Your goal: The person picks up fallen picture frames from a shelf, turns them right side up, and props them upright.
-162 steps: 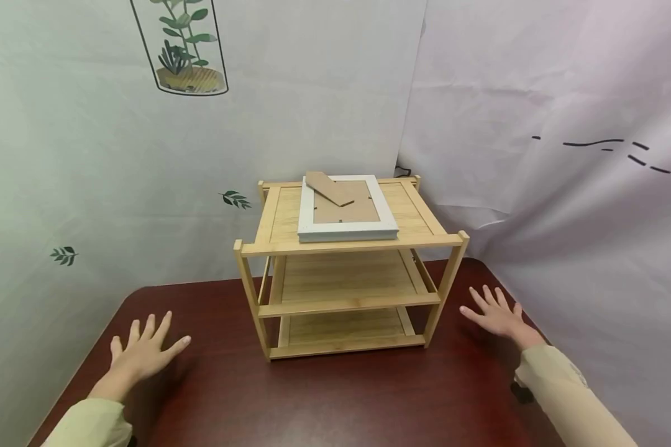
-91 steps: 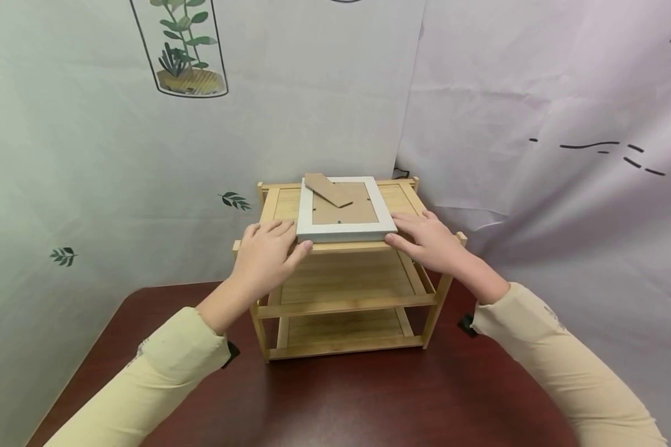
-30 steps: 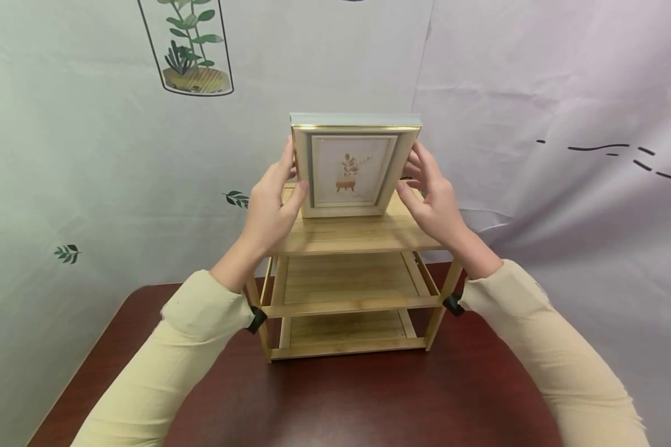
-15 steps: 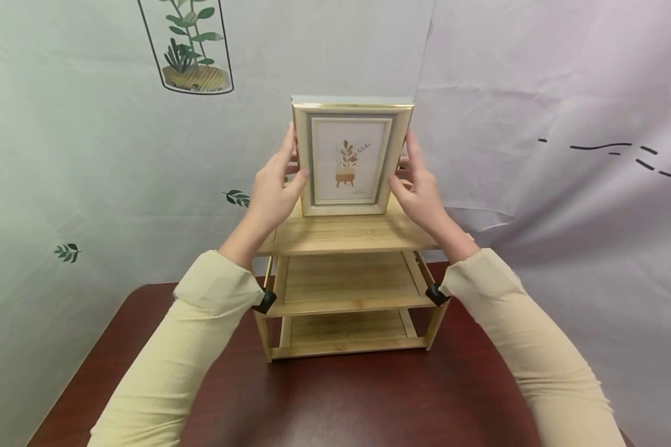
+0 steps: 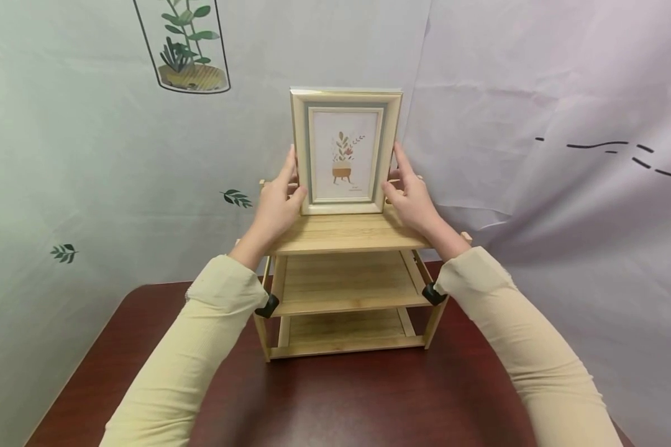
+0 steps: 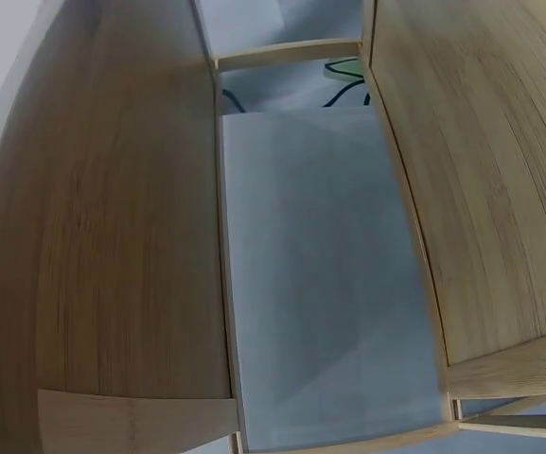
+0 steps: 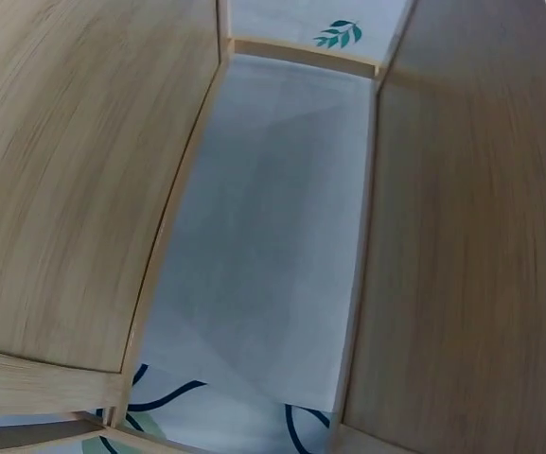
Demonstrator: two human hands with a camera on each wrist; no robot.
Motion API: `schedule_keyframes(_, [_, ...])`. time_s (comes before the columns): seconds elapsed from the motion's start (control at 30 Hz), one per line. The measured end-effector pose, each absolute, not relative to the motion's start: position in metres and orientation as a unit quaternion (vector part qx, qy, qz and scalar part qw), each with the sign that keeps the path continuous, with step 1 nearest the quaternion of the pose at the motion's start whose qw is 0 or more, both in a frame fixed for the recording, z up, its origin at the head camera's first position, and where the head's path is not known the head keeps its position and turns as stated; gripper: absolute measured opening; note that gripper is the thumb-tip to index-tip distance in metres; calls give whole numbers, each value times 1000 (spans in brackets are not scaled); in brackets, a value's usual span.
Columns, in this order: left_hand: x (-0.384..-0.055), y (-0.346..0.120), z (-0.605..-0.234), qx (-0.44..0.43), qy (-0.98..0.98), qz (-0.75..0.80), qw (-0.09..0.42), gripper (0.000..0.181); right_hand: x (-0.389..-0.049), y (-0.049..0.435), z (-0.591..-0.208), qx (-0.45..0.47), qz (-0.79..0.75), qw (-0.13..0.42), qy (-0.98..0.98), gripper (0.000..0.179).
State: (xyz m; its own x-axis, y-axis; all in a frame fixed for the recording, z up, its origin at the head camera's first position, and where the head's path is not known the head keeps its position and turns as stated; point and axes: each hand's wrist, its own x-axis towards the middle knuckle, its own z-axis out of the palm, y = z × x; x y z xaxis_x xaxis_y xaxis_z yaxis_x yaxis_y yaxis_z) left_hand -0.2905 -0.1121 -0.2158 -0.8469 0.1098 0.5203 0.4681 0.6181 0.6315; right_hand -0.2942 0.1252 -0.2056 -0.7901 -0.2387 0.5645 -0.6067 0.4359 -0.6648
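Sleeves: cream, finely ribbed cloth (image 5: 179, 360), bunched at the wrists; best kept clear of the wooden rack (image 5: 346, 304) below them.
Tabletop: dark red, smooth, softly shining (image 5: 335, 403), beneath the rack and in front of it.
Rack build: three tiers of pale, straight-grained boards with slim square rails.
Left hand (image 5: 275, 203): above the rack's top board, pinching the frame's left side, thumb in front, fingers alongside and behind.
Right hand (image 5: 416, 202): above the same board, pinching the opposite side likewise; matched, light pressure should prevent twisting.
Picture frame (image 5: 343, 208): on the rack's top board, close to upright, print facing the person; lower edge seemingly resting there.
Steadying: I would seat that edge flat and ease the lean back gently before loosening either grip; letting go early could tip it.
Back support: hidden behind the frame, so whether it bears weight I cannot tell.
Frame make: cream stepped moulding, grey-green inner band, flat rectangular print.
Backdrop (image 5: 481, 74): pale creased cloth behind the rack, printed with leaf sprigs.
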Motion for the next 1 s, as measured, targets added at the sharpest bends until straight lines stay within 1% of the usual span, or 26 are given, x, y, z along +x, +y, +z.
schedule_keyframes(0.2, [-291,-111,-216,-166,-871,-401,231,68,-286,123,-202,260,445,202,-833,67])
schedule_keyframes(0.43, [-290,-112,-216,-163,-876,-395,225,68,-312,131,-217,256,435,203,-839,71])
schedule_keyframes(0.53, [-288,-112,-216,-162,-879,-391,222,68,-314,132,-219,256,421,212,-844,73])
schedule_keyframes(0.67, [-283,-112,-216,-159,-883,-379,227,69,-311,133,-220,256,409,222,-847,73])
schedule_keyframes(0.77, [-280,-112,-217,-157,-886,-367,234,69,-307,133,-218,257,412,220,-846,73])
schedule_keyframes(1.0, [-271,-111,-218,-155,-887,-366,234,70,-279,127,-204,250,425,210,-844,69])
